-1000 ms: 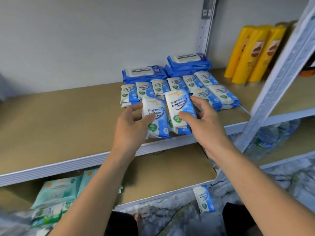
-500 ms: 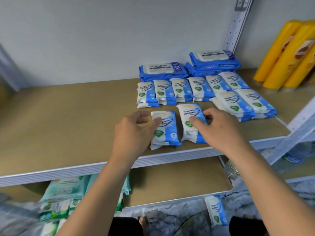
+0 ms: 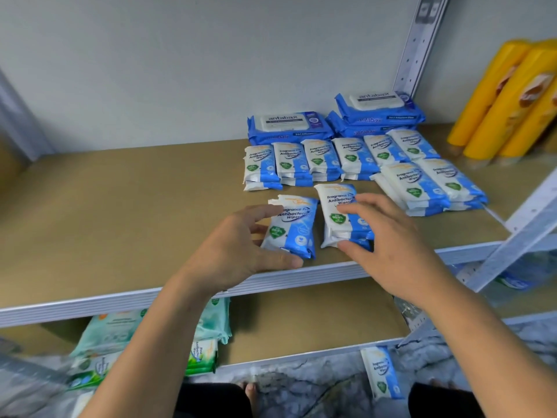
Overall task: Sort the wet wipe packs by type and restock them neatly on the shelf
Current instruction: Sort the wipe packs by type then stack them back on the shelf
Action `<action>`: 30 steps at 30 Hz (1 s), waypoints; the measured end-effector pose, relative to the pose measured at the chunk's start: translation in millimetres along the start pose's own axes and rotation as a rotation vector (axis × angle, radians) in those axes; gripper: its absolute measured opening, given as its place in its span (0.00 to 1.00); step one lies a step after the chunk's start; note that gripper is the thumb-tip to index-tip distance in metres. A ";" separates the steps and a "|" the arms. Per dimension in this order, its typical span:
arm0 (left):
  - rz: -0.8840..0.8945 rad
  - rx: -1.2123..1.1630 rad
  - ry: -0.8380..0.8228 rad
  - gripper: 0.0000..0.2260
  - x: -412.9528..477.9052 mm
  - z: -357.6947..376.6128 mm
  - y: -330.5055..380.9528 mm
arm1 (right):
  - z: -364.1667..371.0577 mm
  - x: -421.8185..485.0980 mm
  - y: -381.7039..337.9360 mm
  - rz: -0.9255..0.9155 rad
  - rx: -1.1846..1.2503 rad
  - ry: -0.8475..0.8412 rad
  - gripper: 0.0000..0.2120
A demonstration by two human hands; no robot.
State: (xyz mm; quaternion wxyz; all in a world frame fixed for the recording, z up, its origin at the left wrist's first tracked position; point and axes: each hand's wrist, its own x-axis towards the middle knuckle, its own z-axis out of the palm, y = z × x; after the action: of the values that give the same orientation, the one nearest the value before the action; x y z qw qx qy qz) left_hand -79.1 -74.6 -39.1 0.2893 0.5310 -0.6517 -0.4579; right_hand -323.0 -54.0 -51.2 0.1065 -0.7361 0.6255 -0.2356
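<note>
Blue-and-white near pack (image 3: 297,227), pinched by left hand (image 3: 235,254), lies at shelf lip (image 3: 90,303); right hand (image 3: 394,248) clamps neighbouring stack (image 3: 331,203). 1 careless release could tip either off.

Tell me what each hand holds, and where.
Left hand holds the left wipe pack, thumb at its near end, forefinger at its far corner. Right hand holds the right wipe pack, thumb at near end, fingers over its face.
</note>
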 end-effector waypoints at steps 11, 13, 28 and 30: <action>0.201 0.264 0.290 0.35 15.0 28.7 -4.5 | 10.3 -4.1 -1.8 0.011 0.036 0.051 0.24; 0.198 0.259 0.281 0.34 17.5 30.1 -2.4 | 10.4 -6.2 -0.1 0.005 0.050 0.058 0.24; 0.271 0.304 0.186 0.33 33.0 74.8 15.3 | -17.2 -12.0 46.2 -0.010 -0.232 0.100 0.25; 0.281 0.370 0.234 0.34 40.0 77.7 14.9 | -14.9 -5.3 48.7 -0.015 -0.317 0.148 0.25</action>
State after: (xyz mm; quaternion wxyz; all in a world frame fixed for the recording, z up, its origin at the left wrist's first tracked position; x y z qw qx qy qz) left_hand -163.3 -90.1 -62.1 0.3215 0.5286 -0.7537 -0.2218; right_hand -373.2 -56.3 -61.5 -0.0592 -0.7290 0.6554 -0.1884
